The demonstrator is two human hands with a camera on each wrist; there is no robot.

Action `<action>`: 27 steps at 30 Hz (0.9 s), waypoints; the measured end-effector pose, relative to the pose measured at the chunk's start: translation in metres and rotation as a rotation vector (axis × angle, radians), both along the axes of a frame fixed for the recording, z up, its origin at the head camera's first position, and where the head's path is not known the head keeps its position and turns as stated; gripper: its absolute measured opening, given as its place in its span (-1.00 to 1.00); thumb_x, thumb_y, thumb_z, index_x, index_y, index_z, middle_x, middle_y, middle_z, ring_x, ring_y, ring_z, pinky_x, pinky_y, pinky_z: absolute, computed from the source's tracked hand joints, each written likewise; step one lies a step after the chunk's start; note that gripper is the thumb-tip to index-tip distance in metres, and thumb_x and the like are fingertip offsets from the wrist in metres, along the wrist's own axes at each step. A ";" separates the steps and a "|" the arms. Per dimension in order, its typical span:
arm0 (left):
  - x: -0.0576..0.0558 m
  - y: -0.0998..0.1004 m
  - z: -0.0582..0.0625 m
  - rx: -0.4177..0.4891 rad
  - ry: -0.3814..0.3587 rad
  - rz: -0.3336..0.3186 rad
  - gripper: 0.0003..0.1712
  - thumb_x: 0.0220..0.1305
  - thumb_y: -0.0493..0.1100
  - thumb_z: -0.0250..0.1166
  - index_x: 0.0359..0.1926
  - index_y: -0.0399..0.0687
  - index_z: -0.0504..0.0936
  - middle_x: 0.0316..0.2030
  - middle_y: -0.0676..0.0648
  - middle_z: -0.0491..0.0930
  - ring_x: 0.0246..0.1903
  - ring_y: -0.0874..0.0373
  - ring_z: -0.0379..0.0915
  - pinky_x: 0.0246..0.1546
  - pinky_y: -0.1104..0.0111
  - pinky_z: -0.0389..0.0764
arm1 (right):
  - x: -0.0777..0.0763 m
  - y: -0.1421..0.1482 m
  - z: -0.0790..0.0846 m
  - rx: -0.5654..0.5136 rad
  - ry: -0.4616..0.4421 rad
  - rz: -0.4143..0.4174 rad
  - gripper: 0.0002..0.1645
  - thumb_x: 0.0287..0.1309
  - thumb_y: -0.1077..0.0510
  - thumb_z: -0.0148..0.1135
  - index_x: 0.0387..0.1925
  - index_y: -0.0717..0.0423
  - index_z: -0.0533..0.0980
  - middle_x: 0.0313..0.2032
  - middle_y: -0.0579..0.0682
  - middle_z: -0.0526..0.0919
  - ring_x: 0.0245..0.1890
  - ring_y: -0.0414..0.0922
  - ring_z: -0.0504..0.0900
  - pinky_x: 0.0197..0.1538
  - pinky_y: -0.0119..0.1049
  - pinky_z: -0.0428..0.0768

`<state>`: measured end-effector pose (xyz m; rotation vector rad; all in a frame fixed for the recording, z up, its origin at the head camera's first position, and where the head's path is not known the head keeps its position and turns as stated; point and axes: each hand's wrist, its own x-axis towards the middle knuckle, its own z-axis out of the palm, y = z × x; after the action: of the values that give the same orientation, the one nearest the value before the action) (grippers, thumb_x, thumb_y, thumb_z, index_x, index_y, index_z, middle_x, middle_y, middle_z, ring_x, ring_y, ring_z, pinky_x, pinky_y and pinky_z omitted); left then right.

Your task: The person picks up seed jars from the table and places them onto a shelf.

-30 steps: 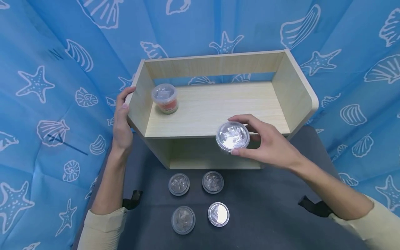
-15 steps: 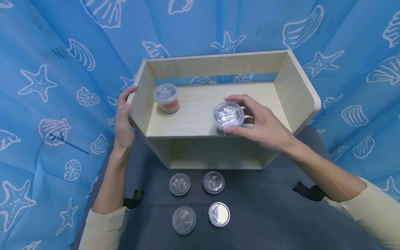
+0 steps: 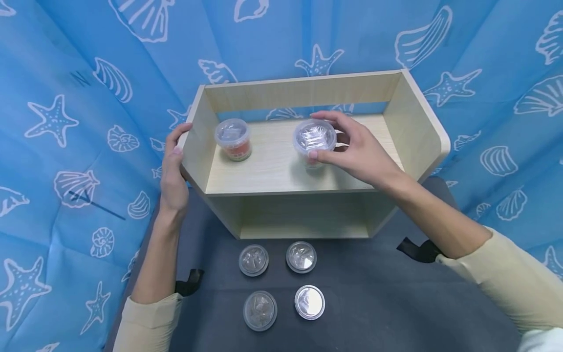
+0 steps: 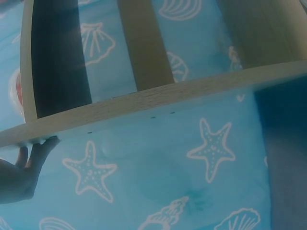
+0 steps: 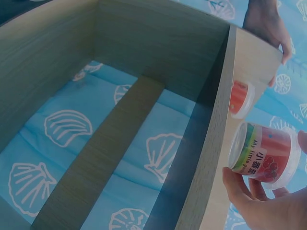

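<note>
Since the earlier frames, the right hand [image 3: 358, 149] has carried the 小番茄-labelled cup [image 3: 314, 134] inward from the front edge of the upper board [image 3: 272, 176]. Thumb and fingers grasp it, some fingers partly hidden; base contact cannot be told. Bare board separates it from the second cup [image 3: 233, 141] and the right panel [image 3: 415, 122]. Left hand [image 3: 173, 171] grips the left panel [image 3: 200, 142]. Glare obscures the contents of four lidded tubs [image 3: 253, 260].

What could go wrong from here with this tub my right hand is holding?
The right hand grips the tub around its side, so it might tip if released unevenly. The upper shelf shows no front lip, so a tub set near that edge could fall. The left hand holds the side panel; a push might jolt the second tub standing nearby.
</note>
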<state>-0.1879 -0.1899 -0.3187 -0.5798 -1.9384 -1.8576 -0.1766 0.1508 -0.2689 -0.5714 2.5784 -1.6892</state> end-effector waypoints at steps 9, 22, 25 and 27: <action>-0.002 0.000 -0.002 -0.015 0.009 0.008 -0.43 0.45 -0.05 -0.26 0.37 -0.05 0.35 0.26 -0.14 0.30 0.12 -0.10 0.19 0.03 0.18 0.20 | -0.019 -0.009 -0.001 -0.053 -0.057 -0.030 -0.19 0.12 0.15 0.44 0.38 0.04 0.32 0.26 0.06 0.41 0.13 0.04 0.53 0.17 -0.11 0.48; -0.001 0.000 -0.002 -0.016 0.004 0.015 -0.43 0.45 -0.03 -0.26 0.38 -0.02 0.35 0.28 -0.11 0.28 0.16 -0.10 0.17 0.04 0.16 0.18 | -0.041 -0.028 -0.015 -0.058 -0.081 -0.067 -0.19 0.07 0.10 0.47 0.36 0.02 0.37 0.23 0.02 0.46 0.08 0.00 0.53 0.12 -0.15 0.44; -0.001 0.000 -0.002 -0.015 0.007 0.016 -0.42 0.46 -0.03 -0.26 0.38 -0.03 0.35 0.28 -0.12 0.29 0.15 -0.10 0.17 0.03 0.17 0.18 | -0.045 -0.031 -0.017 -0.065 -0.079 -0.088 -0.19 0.09 0.08 0.47 0.37 0.01 0.37 0.23 0.02 0.47 0.06 -0.01 0.54 0.11 -0.17 0.45; -0.001 0.000 -0.002 -0.017 0.009 0.016 -0.42 0.46 -0.04 -0.27 0.38 -0.03 0.35 0.28 -0.12 0.29 0.14 -0.11 0.17 0.03 0.17 0.19 | -0.047 -0.033 -0.018 -0.068 -0.084 -0.107 -0.19 0.10 0.07 0.47 0.38 0.00 0.36 0.23 0.02 0.48 0.06 -0.02 0.55 0.10 -0.18 0.46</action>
<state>-0.1888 -0.1900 -0.3204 -0.5746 -1.9488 -1.8277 -0.2241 0.1182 -0.2866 -0.3619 2.5448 -1.7972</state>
